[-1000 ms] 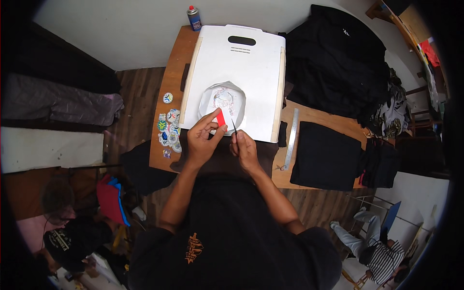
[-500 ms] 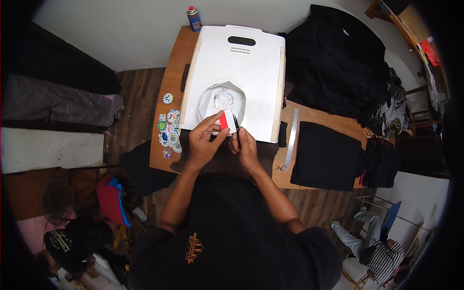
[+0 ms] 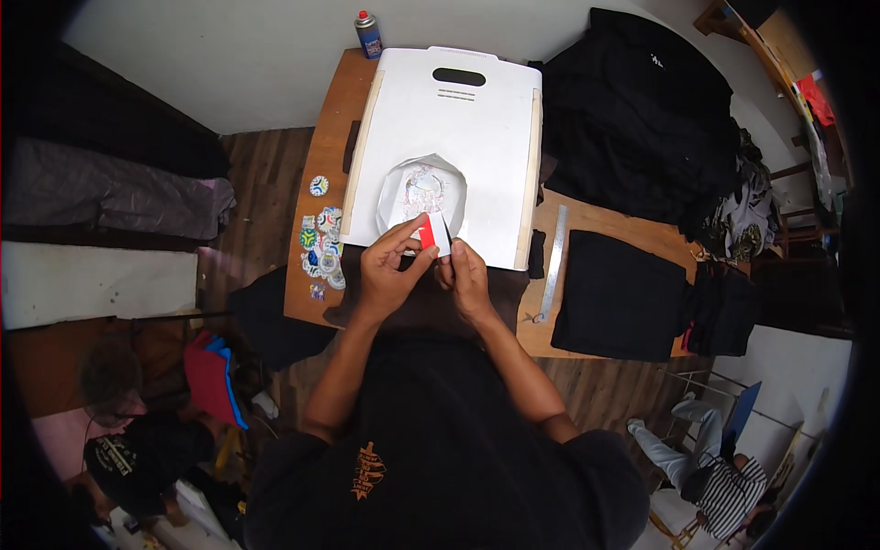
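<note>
Between the fingers of my left hand point(image 3: 389, 270) is a small red-and-white piece of card point(image 3: 427, 235), pinched at its left side. My right hand point(image 3: 469, 286) grips small dark scissors point(image 3: 446, 231), their thin blade up against the card's white right edge. Both hands meet just above the near edge of a large white panel point(image 3: 486, 165), over the lower part of a round paper-lined hollow point(image 3: 386, 197). Inside that hollow are many thin red and dark scraps or marks, too fine to tell. My fingers hide the scissors' handles.
Round colourful patches point(image 3: 321, 243) lie on the wooden table point(image 3: 335, 110) left of the panel. A spray can point(image 3: 368, 37) stands at the back. A metal ruler point(image 3: 554, 261), folded black cloth point(image 3: 619, 298) and a black garment heap point(image 3: 632, 128) are to the right. Other people are behind me on both sides.
The scissors' blades look narrower against the card, as if closed further. My hands have shifted very slightly; the card stays in my left fingers.
</note>
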Available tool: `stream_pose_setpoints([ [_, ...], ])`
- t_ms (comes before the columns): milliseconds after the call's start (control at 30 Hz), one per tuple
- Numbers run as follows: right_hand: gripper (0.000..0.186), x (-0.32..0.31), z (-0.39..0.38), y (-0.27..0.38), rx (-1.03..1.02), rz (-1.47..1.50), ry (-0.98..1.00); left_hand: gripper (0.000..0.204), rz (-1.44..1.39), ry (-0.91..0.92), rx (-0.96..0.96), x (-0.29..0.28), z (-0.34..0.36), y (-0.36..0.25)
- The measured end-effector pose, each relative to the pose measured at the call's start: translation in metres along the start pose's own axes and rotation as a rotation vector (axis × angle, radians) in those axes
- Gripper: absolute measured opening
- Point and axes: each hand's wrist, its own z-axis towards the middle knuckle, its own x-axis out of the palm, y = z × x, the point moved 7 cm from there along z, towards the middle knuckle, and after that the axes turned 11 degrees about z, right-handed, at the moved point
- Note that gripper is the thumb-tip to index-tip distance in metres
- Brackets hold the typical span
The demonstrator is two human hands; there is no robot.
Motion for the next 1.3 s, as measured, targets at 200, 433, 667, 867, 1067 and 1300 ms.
stream_pose_setpoints([
  [200, 0.039, -0.002, 0.001, -0.004, -0.016, 0.036, -0.011, 0.051, -0.001, 0.004, -0.019, -0.003, -0.001, 0.002],
  [433, 0.039, -0.004, 0.002, -0.004, -0.016, 0.024, -0.007, 0.05, 0.009, 0.006, -0.032, -0.001, -0.001, 0.0],
  [667, 0.04, -0.004, 0.003, -0.001, -0.027, -0.036, -0.021, 0.05, 0.025, 0.018, -0.028, -0.001, -0.002, 0.004],
  [867, 0.038, -0.008, 0.002, -0.004, -0.028, 0.004, -0.026, 0.05, 0.022, 0.01, -0.035, -0.003, -0.002, 0.004],
  [1067, 0.036, -0.015, -0.005, -0.009, 0.002, 0.037, -0.031, 0.048, 0.035, -0.009, -0.024, -0.005, -0.001, 0.006],
  [1300, 0.039, -0.014, -0.013, -0.017, 0.042, -0.011, 0.055, 0.048, 0.023, -0.086, -0.004, -0.01, 0.0, 0.004],
])
